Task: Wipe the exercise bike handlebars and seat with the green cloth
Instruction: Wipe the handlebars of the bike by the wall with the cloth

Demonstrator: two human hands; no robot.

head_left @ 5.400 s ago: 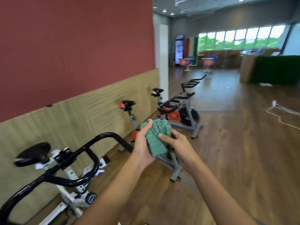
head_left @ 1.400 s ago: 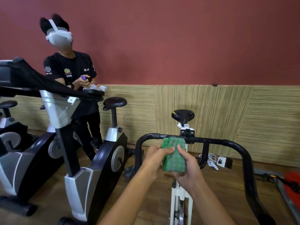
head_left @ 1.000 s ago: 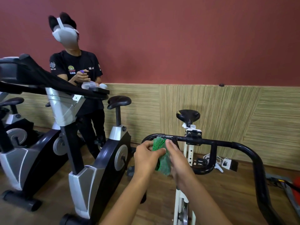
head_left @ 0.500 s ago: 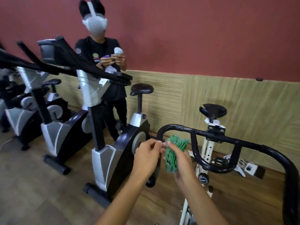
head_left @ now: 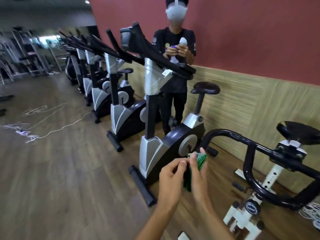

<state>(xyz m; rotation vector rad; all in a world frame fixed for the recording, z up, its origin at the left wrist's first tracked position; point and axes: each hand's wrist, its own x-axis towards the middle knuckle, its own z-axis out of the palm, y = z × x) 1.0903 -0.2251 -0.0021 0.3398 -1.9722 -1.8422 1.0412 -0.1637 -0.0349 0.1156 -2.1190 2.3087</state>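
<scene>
The folded green cloth (head_left: 200, 161) is held upright between both hands at lower centre. My right hand (head_left: 199, 177) grips it from the right, thumb up along its edge. My left hand (head_left: 170, 177) pinches its left edge with curled fingers. The white spin bike stands at the right, its black handlebars (head_left: 249, 158) curving just right of the cloth, not touched by either hand. Its black seat (head_left: 297, 130) sits behind the bars near the wall.
A silver-and-black upright bike (head_left: 161, 146) stands directly behind my hands, with a row of similar bikes (head_left: 110, 94) stretching left. A person in a black shirt and white headset (head_left: 174, 49) stands by the wall. White cables (head_left: 39, 122) lie on the wooden floor at left.
The view has swung left, shifting the spin bike to the right edge and revealing more of the bike row. Both hands still hold the cloth, now lower and further from the handlebars.
</scene>
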